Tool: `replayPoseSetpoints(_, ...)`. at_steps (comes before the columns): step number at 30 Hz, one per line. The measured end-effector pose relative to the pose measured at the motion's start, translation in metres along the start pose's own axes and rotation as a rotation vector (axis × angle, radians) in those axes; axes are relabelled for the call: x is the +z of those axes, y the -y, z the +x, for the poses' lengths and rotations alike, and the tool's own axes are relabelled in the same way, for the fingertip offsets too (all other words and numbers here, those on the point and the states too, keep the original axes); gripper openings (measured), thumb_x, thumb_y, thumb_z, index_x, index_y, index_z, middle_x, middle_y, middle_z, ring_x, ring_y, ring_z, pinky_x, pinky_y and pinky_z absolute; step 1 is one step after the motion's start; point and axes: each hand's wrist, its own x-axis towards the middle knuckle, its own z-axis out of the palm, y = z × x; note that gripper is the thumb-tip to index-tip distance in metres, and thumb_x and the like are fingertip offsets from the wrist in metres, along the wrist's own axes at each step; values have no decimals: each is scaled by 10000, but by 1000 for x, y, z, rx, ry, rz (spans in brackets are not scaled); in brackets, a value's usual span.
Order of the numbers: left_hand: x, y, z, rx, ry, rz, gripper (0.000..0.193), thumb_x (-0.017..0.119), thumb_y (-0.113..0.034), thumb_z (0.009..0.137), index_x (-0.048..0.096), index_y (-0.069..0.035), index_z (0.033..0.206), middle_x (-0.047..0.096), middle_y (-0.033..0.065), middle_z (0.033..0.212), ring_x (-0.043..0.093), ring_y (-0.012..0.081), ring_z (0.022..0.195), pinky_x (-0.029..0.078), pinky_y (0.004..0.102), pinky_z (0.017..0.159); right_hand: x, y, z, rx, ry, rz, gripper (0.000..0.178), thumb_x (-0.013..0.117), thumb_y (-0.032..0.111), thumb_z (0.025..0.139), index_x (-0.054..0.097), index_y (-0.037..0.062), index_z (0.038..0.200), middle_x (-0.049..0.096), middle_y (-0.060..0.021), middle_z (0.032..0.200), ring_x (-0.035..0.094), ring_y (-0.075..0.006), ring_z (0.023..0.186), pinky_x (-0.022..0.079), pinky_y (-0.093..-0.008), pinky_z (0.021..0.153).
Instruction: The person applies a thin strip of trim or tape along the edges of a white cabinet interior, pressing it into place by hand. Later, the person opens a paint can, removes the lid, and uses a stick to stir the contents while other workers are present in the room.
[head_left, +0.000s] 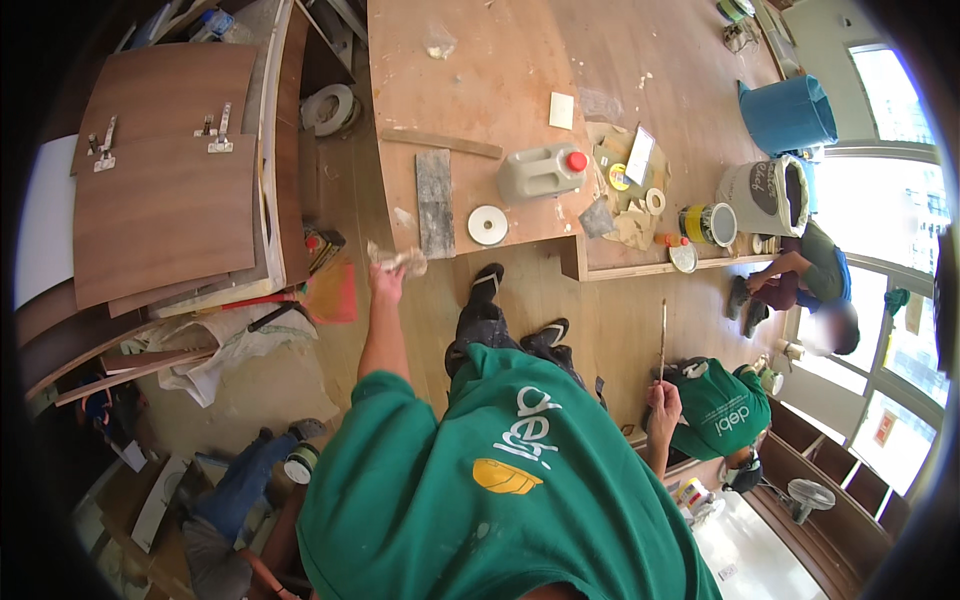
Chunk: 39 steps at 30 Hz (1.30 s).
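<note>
We count one grey jug (pixel 541 172) with a red cap, two tape rolls (pixel 488 225) on the bench (pixel 470 90), one blue bucket (pixel 789 113), one white sack (pixel 764 194), two brown panels (pixel 165 170) and three hinges (pixel 220 133).

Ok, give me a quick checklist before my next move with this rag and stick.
1. Left hand gripping the rag: ok.
2. Right hand gripping the stick: ok.
3. Space around the stick: not ok, a co-worker crouches right beside it.
4. Jug closed: ok, red cap on.
5. Stick's tip, brush or bare: cannot tell.
</note>
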Motion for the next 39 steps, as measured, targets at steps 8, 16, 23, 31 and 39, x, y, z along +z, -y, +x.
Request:
replayPoseSetpoints(8, -46, -47, -121, 122, 204, -124, 682, 541, -250, 815, 432, -38, 1454, 453, 123, 1527, 443, 341, 1384, 355, 555, 1126, 15, 6, -8, -46, 37, 65, 149, 582, 140, 1029, 625, -1, 1018, 635, -27, 867, 578, -89, 789, 489, -242, 742)
replayPoseSetpoints(16, 55, -69, -278, 88, 560, -315, 823, 547, -221, 764, 332, -112, 1551, 322, 125, 1617, 268, 377, 1497, 173, 667, 1203, 15, 32, 4, -223, 207, -14, 157, 600, 136, 1013, 647, -10, 1047, 678, -79, 898, 630, -144, 829, 509, -296, 756)
replayPoseSetpoints(23, 119, -28, -349, 42, 808, -422, 770, 539, -244, 769, 406, -121, 1517, 425, 114, 1557, 379, 363, 1442, 285, 611, 1182, -20, 78, -14, -486, 195, -47, 116, 611, 87, 987, 661, -9, 1030, 656, -105, 870, 632, -190, 791, 511, -321, 736)
replayPoseSetpoints(31, 206, 57, -393, -103, 854, -276, 657, 439, -313, 847, 487, -70, 1456, 512, 136, 1487, 463, 367, 1384, 341, 587, 1160, -13, 100, -29, -456, 241, 95, 142, 613, 99, 986, 656, -10, 1066, 600, -65, 764, 548, -138, 657, 467, -288, 610)
replayPoseSetpoints(39, 252, 129, -423, -495, 1179, -155, 571, 370, -447, 1032, 474, -91, 1467, 504, 136, 1497, 450, 366, 1393, 308, 555, 1190, -5, 104, -33, -380, 98, 7, 180, 593, 141, 971, 660, 3, 1066, 669, -199, 876, 648, -372, 802, 509, -423, 719)
